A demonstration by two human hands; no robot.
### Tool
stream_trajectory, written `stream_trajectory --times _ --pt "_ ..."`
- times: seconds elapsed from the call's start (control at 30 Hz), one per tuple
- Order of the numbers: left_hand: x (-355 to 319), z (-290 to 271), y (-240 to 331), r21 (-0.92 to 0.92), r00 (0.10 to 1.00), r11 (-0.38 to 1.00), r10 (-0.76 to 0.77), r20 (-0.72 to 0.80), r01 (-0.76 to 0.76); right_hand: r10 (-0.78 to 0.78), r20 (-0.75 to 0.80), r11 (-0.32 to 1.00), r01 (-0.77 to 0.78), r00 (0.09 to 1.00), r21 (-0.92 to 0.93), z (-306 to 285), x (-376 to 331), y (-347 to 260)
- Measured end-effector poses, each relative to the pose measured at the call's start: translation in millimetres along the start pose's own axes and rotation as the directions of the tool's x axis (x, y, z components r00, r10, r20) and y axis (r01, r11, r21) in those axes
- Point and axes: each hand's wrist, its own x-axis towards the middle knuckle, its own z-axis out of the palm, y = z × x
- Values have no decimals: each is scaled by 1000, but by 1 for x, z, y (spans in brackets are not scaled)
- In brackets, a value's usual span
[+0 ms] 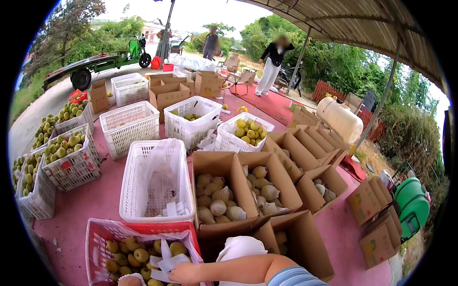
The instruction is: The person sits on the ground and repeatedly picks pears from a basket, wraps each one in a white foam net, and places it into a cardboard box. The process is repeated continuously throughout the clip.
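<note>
A red crate lined with pale plastic film stands in front of me, with yellow-green pears in it. My right hand reaches in from the right, fingers closed at flat white foam sleeves that lie on the pears. My left hand shows only in part at the lower edge, beside a bit of white netting; its fingers are mostly hidden. Right beyond the red crate, open cardboard boxes hold pears in foam nets.
A white crate with film and foam strips stands beyond the red one. More white crates of pears line the left. Cardboard boxes stand to the right, near a cream tank. Several people stand farther back.
</note>
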Motion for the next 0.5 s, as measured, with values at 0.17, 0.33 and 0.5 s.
stream_trajectory --times 0.17,0.33,0.5 --pt "5 8 5 49 999 999 6 54 -8 -205 366 895 325 908 -304 31 5 30" --pt "3 10 5 70 999 998 3 42 -6 -241 359 897 348 902 -272 20 -4 17" --pt "-1 5 8 63 999 998 16 37 -18 -295 363 861 411 884 -299 15 -8 12"
